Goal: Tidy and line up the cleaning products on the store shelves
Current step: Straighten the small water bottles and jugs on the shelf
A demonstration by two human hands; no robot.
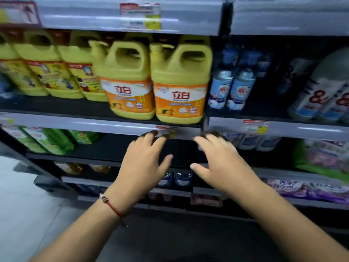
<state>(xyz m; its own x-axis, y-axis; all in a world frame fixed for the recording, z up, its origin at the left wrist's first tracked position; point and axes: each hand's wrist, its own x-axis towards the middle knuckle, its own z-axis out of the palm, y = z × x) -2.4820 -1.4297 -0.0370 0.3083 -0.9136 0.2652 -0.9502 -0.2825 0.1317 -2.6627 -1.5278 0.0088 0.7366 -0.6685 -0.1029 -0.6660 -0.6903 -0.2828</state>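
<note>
Left hand: the left hand (pixel 142 163) is reaching toward the shelves with fingers spread apart and loosely bent, holding nothing; its fingertips are hovering in front of the shelf edge (pixel 113 124) just below the jugs, and whether they are touching it is unclear.
Left wrist: a red string bracelet (pixel 111 206) is circling the wrist.
Right hand: the right hand (pixel 219 163) is mirroring it just beside, fingers splayed and empty, its tips lying near the same edge where two shelf bays are meeting.
Detergent jugs: two yellow handled jugs with orange labels are standing upright and side by side, touching, at the front lip of the middle shelf directly above the hands; the left jug (pixel 126 82) is sitting slightly further back than the right jug (pixel 181 86).
Other jugs: a row of yellow jugs (pixel 54 72) with different labels is sitting to the left, set further back on the same shelf.
Right bay: blue-capped spray bottles (pixel 232 87) are standing beside the jugs, and white bottles with red print (pixel 321 91) are leaning further right.
Lower shelves: green refill pouches (pixel 49 140) are lying on the left, purple packs (pixel 306 190) on the right.
Price tags: paper tags (pixel 255 126) are sitting in the grey shelf rails.
Room: a store aisle with a pale tiled floor (pixel 24 205) at lower left; the picture is blurring with motion.
</note>
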